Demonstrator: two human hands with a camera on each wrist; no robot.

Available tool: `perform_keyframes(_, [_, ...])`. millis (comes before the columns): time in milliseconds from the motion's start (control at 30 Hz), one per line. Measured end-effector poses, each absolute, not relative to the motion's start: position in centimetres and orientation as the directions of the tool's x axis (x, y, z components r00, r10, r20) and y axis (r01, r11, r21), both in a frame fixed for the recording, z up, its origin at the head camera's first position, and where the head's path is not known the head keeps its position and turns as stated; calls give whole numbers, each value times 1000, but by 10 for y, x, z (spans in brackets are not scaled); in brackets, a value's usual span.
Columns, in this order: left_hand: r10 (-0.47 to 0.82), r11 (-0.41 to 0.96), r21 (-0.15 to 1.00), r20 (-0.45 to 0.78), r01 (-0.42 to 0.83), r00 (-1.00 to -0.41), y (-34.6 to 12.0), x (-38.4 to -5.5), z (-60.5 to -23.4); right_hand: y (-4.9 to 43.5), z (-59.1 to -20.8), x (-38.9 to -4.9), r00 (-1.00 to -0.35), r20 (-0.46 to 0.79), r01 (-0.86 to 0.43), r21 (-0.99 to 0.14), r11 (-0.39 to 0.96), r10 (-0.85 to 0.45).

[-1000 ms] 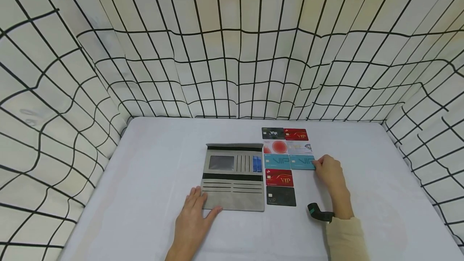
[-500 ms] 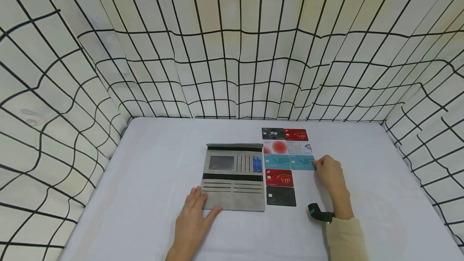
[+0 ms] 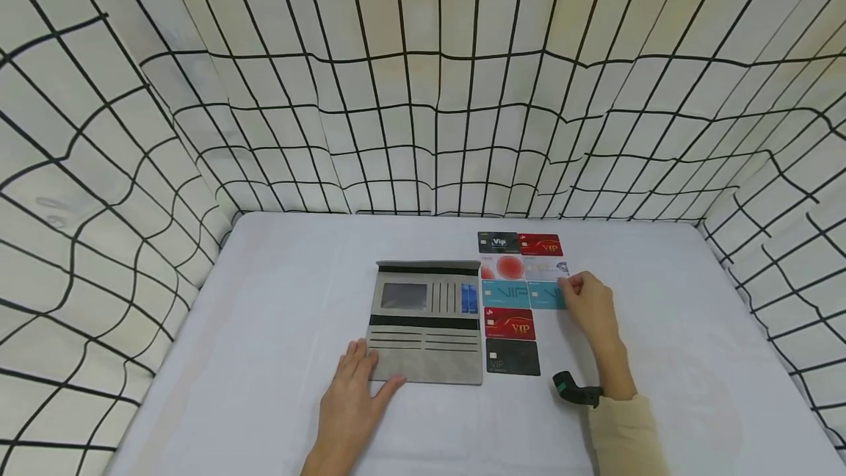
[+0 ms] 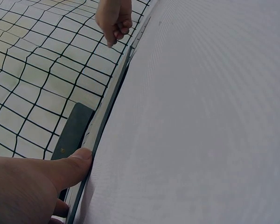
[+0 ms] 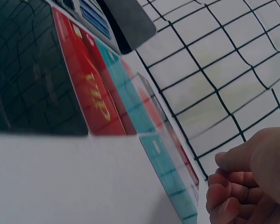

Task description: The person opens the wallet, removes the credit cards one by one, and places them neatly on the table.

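Note:
My left hand (image 3: 350, 402) rests at the lower left corner of an open grey wallet (image 3: 426, 366), fingers at its left side and thumb along its near edge. In the left wrist view the thumb (image 4: 77, 163) touches the wallet's edge. My right hand (image 3: 591, 307) is over the right end of the right-hand teal VIP card (image 3: 545, 295), covering part of it. In the right wrist view its fingers (image 5: 219, 191) are curled with the thumb against them, and no card shows between them. Beside it lies a white card (image 3: 543, 268).
More cards lie right of the wallet: a black one (image 3: 499, 242), a red one (image 3: 540, 244), a red-dotted white one (image 3: 502, 267), another teal one (image 3: 505, 294), a second red one (image 3: 510, 323) and a dark one (image 3: 512, 358). Blue cards (image 3: 468, 298) fill wallet slots.
My right hand has shifted slightly left and away from me, off the teal card's right edge and over its end. The left hand, wallet and cards stay put.

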State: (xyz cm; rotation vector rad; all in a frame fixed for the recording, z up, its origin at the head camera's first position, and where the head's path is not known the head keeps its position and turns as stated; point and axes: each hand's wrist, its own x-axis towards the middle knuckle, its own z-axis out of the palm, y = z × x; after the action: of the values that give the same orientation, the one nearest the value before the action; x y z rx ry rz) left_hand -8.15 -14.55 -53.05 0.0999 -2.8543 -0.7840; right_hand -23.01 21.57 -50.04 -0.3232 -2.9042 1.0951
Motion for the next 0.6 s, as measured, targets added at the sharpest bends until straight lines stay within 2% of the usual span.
perform_keyframes(600, [-107,860,510,186,3,-977,-147,-81,-533,170,-499,-239,-995,-29,86,-697,712,92])
